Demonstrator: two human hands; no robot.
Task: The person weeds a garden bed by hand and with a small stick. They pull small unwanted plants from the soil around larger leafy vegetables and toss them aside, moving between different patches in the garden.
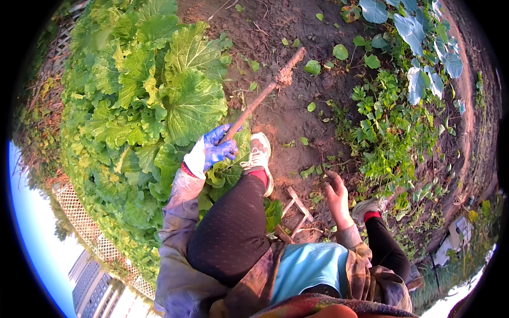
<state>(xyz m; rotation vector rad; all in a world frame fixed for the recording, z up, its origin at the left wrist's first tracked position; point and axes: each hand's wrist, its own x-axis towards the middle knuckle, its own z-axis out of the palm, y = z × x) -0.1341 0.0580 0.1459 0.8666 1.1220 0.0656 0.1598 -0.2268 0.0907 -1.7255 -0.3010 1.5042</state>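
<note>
Cloth [342, 308], perhaps knitted, intrudes below; leaves [196, 106] crowd the left hand's [218, 147] stick [255, 106].

The left hand [214, 151], wearing a blue and white glove, is gripping a brown stick [254, 103] that is slanting away, its far end carrying clumped soil [284, 77]. To the right, the bare right hand [337, 200] is hanging loosely curled over dark ground [297, 130]. Broad green leaves [193, 108] are crowding the left side; smaller leafy plants [374, 119] are growing on the right, and blue-green leaves [409, 33] are spreading at far right.
</note>
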